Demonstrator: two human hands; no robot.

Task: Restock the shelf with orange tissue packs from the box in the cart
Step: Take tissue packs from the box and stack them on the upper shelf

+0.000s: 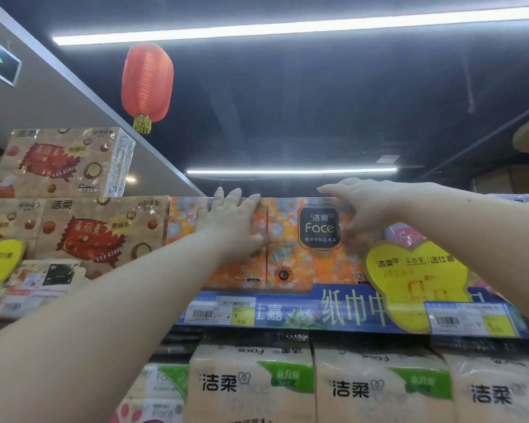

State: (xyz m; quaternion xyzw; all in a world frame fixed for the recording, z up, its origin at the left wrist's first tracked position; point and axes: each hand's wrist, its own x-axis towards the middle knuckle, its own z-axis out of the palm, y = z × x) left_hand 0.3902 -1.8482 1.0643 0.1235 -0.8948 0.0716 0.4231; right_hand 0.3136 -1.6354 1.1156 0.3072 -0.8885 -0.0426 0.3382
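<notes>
Two orange tissue packs stand side by side on the top shelf (257, 312). My left hand (229, 221) lies flat, fingers straight, against the front of the left orange pack (184, 221). My right hand (361, 209) reaches over the top right corner of the right orange pack (290, 254), which carries a dark "Face" label; its fingers curl down over the pack's upper front. The box and cart are out of view.
Brown tissue packs (83, 233) sit to the left, one stacked higher. A yellow heart price sign (416, 270) hangs at the shelf front on the right. Beige packs (251, 386) fill the shelf below. A red lantern (147, 83) hangs overhead.
</notes>
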